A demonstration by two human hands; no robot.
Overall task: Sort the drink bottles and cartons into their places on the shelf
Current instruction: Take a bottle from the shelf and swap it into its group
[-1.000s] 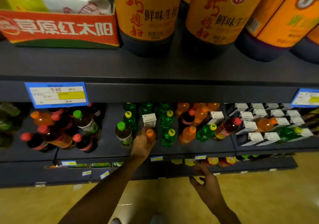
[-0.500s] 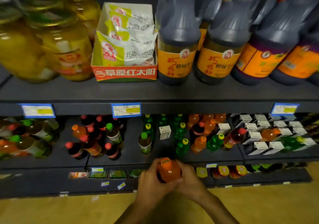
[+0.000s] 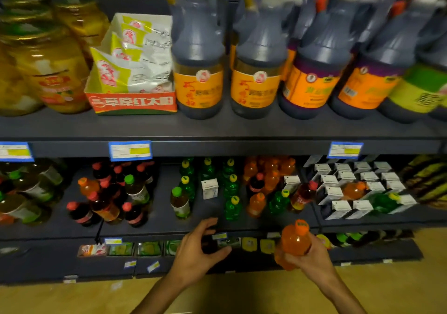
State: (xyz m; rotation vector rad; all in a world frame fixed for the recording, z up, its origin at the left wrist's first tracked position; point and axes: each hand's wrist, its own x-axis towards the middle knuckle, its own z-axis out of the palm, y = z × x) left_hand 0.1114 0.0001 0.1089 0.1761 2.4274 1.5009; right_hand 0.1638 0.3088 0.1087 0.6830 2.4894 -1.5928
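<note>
My right hand (image 3: 312, 258) grips an orange drink bottle (image 3: 295, 241) with an orange cap, held in front of the middle shelf's front edge (image 3: 157, 233). My left hand (image 3: 196, 250) hovers open to its left, fingers spread, holding nothing. On the middle shelf stand green bottles (image 3: 232, 204), a group of orange bottles (image 3: 268, 171), dark red-capped bottles (image 3: 106, 204) and white cartons (image 3: 350, 187). One white carton (image 3: 210, 189) stands among the green bottles. An orange bottle (image 3: 350, 190) and a green one (image 3: 384, 202) lie among the cartons.
The upper shelf holds large soy sauce jugs (image 3: 198, 71), a red box of packets (image 3: 133, 83) and jars of yellow fruit (image 3: 55, 71). Blue price tags (image 3: 130, 150) line the shelf edge. A lower shelf (image 3: 150, 248) carries small packets. The floor is tan.
The left hand took the orange bottle off the middle shelf, both hands met on it, and now the right hand alone holds it, further right. The left hand has let go. The camera moved back.
</note>
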